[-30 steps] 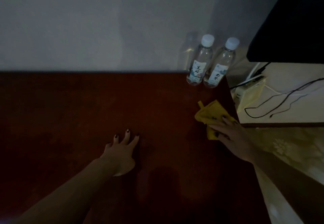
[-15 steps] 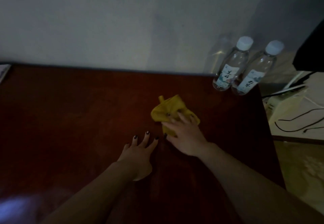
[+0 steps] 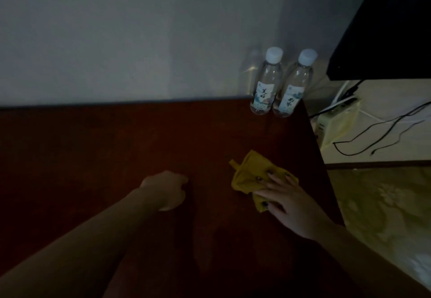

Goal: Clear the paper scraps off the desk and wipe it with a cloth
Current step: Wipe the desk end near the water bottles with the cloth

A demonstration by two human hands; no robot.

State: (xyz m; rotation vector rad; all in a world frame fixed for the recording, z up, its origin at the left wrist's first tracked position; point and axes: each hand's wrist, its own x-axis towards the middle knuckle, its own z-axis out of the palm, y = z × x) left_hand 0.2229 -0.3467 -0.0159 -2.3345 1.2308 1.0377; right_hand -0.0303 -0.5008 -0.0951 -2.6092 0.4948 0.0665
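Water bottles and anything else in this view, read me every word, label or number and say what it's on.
"美好": on the left bottle label, two brush characters, probably this reading.
On the right bottle label: two brush characters, too blurred to read.
Small marks atop both labels: too small to read.
No other text is visible.

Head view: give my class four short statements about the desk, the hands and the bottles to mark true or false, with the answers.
1. The right hand presses a yellow cloth onto the desk with straight fingers. True.
2. Three bottles stand by the wall. False: only two, a left bottle and a right bottle.
3. The left hand lies flat with fingers spread. False: its fingers are curled.
4. Both bottles have white caps on. True.
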